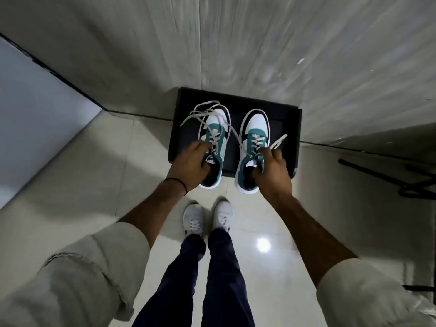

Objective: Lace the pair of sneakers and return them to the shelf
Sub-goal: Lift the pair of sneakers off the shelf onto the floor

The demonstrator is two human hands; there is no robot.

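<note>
Two teal, white and black sneakers hang side by side over a black shelf [238, 100] that stands on the floor against the wall. My left hand [188, 164] grips the left sneaker [215, 138] at its collar. Its white laces [200, 112] trail loose over the toe. My right hand [273, 168] grips the right sneaker [253, 135] at the collar and tongue. A white lace end [279, 141] sticks out above that hand. Both heels reach past the shelf's front edge.
My own feet in grey-white shoes [207, 218] stand on glossy white floor tiles just behind the shelf. A grey marble wall [259, 43] rises behind it. A black metal stand [389, 178] lies at the right, and a pale panel [35, 119] at the left.
</note>
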